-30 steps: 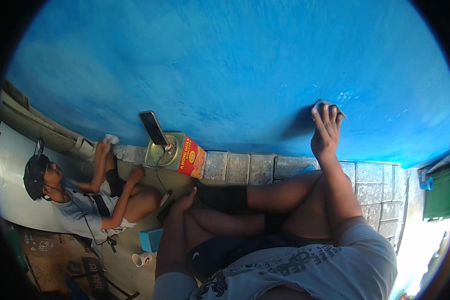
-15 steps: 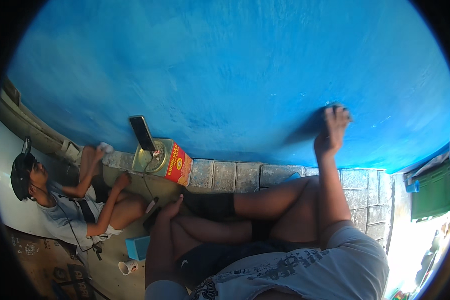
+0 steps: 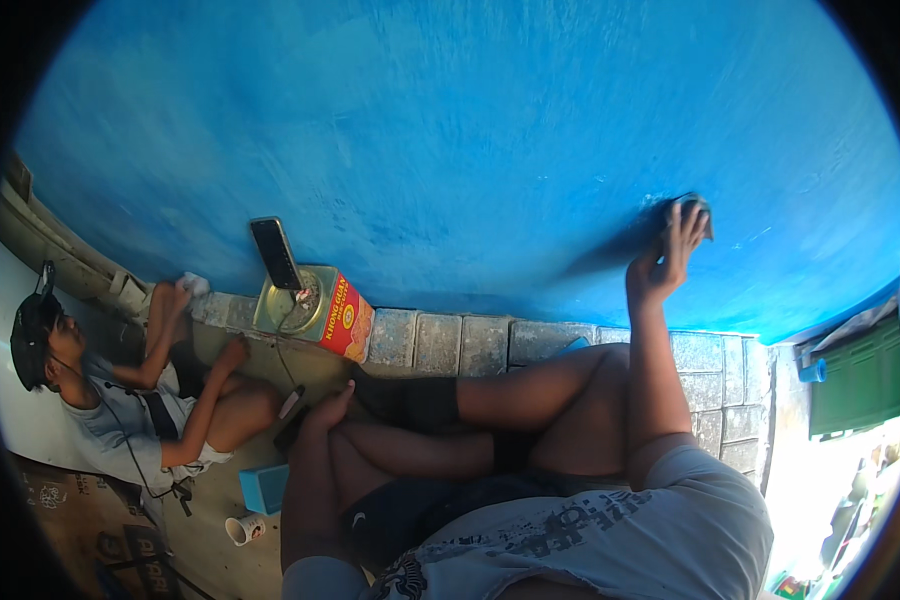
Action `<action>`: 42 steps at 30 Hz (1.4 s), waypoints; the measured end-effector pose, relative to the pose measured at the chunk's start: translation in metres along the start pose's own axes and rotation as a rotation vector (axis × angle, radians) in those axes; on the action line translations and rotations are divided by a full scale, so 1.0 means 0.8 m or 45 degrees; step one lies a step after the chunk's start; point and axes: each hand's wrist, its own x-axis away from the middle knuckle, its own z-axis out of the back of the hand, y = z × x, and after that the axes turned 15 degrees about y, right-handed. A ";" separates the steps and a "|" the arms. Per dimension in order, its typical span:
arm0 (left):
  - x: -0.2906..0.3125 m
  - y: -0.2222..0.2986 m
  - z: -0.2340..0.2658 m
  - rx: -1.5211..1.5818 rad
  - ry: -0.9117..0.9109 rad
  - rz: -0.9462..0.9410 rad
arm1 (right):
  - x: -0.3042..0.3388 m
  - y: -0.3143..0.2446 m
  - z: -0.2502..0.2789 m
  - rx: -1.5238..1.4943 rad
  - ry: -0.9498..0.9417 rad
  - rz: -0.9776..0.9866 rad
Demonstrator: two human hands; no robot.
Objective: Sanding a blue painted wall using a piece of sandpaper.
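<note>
Laying fingers (image 3: 689,224) of the right hand (image 3: 672,255) over a dark pad (image 3: 709,222), gripping it against the blue wall (image 3: 420,120) near two o'clock. Having just slid it toward three o'clock past pale scuffs (image 3: 653,199), now bare on its nine-o'clock side. Resting the left hand (image 3: 331,408) by the legs (image 3: 530,398) toward seven o'clock; cannot tell whether grasping. Noting a red tin (image 3: 348,315) and phone (image 3: 275,255) near nine o'clock, obstructing the wall's foot, with a co-worker (image 3: 120,425) beyond.

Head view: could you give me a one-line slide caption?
Right hand spread over a dark pad against a blue wall, left hand low beside the crossed legs.
</note>
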 end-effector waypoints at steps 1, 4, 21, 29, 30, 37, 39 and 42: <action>-0.001 0.005 0.000 -0.001 -0.005 -0.010 | 0.015 0.002 0.000 -0.068 -0.037 0.064; -0.004 0.010 -0.005 0.070 -0.046 0.067 | 0.069 -0.014 0.007 -0.221 -0.451 0.159; -0.052 -0.081 -0.025 0.039 -0.128 -0.042 | -0.012 0.007 0.002 -0.025 0.021 0.042; -0.049 -0.105 -0.029 0.063 -0.117 0.013 | 0.076 0.000 0.004 -0.078 -0.405 0.328; -0.058 -0.122 -0.021 0.088 -0.015 -0.067 | 0.068 0.004 -0.002 -0.110 -0.367 0.362; -0.008 0.006 -0.016 -0.076 -0.039 -0.103 | 0.027 0.021 0.007 -0.035 -0.119 0.215; -0.024 -0.022 -0.016 -0.084 -0.040 -0.071 | 0.047 0.001 0.007 -0.322 -0.410 0.301; -0.064 -0.114 -0.020 0.027 0.010 -0.141 | 0.052 -0.005 0.001 -0.232 -0.405 0.307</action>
